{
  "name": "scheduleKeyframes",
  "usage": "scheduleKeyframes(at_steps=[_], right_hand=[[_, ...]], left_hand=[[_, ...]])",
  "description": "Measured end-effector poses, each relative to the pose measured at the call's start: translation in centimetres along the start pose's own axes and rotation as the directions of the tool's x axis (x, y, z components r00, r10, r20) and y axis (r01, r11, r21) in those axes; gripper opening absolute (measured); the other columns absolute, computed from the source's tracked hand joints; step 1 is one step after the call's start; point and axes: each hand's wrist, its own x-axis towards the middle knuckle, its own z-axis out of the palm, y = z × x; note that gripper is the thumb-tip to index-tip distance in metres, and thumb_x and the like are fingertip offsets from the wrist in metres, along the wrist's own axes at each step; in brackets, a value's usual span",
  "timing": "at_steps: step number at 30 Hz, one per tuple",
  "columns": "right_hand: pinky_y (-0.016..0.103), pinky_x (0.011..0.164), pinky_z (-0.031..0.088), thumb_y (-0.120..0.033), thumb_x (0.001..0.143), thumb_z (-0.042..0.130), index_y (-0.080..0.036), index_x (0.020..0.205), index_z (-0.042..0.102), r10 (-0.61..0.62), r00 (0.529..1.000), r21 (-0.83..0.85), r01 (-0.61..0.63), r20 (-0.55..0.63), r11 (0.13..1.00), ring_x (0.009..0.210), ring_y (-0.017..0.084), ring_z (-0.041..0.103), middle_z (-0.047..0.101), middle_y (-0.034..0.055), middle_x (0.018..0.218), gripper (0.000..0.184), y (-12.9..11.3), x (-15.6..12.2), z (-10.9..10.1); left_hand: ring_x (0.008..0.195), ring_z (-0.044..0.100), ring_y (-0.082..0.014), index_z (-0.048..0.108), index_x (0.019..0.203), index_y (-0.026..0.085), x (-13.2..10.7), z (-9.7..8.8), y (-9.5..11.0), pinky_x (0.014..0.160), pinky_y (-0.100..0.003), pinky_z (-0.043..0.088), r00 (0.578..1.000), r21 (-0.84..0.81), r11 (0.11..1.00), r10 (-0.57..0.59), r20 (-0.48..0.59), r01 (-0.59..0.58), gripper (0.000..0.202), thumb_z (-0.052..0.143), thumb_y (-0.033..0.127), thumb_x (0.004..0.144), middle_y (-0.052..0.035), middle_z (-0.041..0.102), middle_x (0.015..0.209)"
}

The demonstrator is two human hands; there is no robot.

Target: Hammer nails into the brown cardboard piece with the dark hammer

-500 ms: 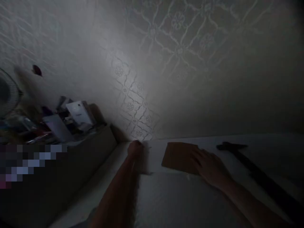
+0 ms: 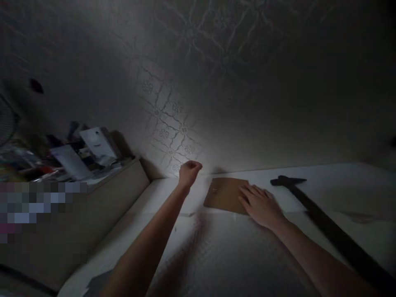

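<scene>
My right hand (image 2: 262, 205) lies flat with its fingers stretched over the right edge of a brown cardboard piece (image 2: 224, 197). The cardboard rests on a white surface (image 2: 173, 194) along the wall. Small pale marks show on its upper left part. Left of the cardboard and above the surface, my left hand (image 2: 189, 175) is raised with fingertips pinched together. Whatever they hold, if anything, is too small to make out. A dark hammer-like tool (image 2: 312, 206) lies to the right of my right hand, its head toward the wall and its long handle running to the lower right.
A patterned wall (image 2: 247, 103) rises behind the white surface. At left stands a cabinet (image 2: 117, 202) with a white box (image 2: 98, 144) and cluttered small items on top. Part of a fan (image 2: 6, 119) shows at the far left edge. The light is dim.
My left hand has lifted off the white surface and moved right, toward the cardboard. My right hand stays on the cardboard. The whole view has shifted slightly.
</scene>
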Motion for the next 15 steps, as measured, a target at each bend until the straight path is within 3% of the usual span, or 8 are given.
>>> scheduleKeyframes(at_steps=[3, 6, 11, 15], right_hand=[[0.049, 0.104, 0.031, -0.038, 0.094, 0.029, -0.018, 0.134, 0.051, -0.004, 0.999, 0.012, 0.003, 0.033, 1.0, 0.129, 0.029, 0.042, 0.045, 0.0097, 0.144, 0.05, -0.2, -0.1, -0.5], [0.052, 0.104, 0.029, -0.04, 0.093, 0.03, -0.024, 0.135, 0.05, -0.004, 0.999, 0.039, 0.002, 0.054, 0.999, 0.132, 0.031, 0.038, 0.044, 0.0067, 0.144, 0.049, -0.2, -0.1, -0.8], [0.054, 0.104, 0.029, -0.04, 0.093, 0.031, -0.025, 0.135, 0.049, -0.021, 0.998, 0.05, 0.018, 0.062, 0.999, 0.132, 0.032, 0.037, 0.042, 0.005, 0.146, 0.049, -0.1, -0.1, -0.7], [0.052, 0.106, 0.027, -0.041, 0.093, 0.031, -0.024, 0.136, 0.049, -0.01, 0.997, 0.057, 0.006, 0.078, 0.998, 0.133, 0.033, 0.035, 0.04, 0.0043, 0.147, 0.049, -0.1, -0.1, -0.8]], left_hand=[[0.079, 0.065, -0.0154, 0.071, 0.08, 0.013, -2.9, 2.5, 1.5, 0.073, -0.024, 0.048, 0.991, -0.175, 0.983, 0.077, 0.111, -0.057, 0.018, 0.062, 0.026, 0.072, -0.0057, 0.072, 0.083], [0.077, 0.065, -0.0163, 0.071, 0.078, 0.013, -4.8, 4.1, 0.5, 0.072, -0.025, 0.048, 0.984, -0.169, 0.986, 0.018, 0.177, 0.012, 0.016, 0.062, 0.023, 0.071, -0.0066, 0.072, 0.081], [0.072, 0.064, -0.0169, 0.072, 0.075, 0.012, -5.6, 3.9, -2.3, 0.066, -0.025, 0.048, 0.964, -0.105, 0.989, -0.071, 0.257, 0.101, 0.018, 0.066, 0.029, 0.069, -0.0051, 0.071, 0.074], [0.067, 0.062, -0.0158, 0.073, 0.074, 0.012, -5.7, 3.1, -2.5, 0.061, -0.024, 0.047, 0.934, -0.12, 0.976, -0.134, 0.332, 0.183, 0.023, 0.071, 0.033, 0.065, -0.0041, 0.069, 0.068]])
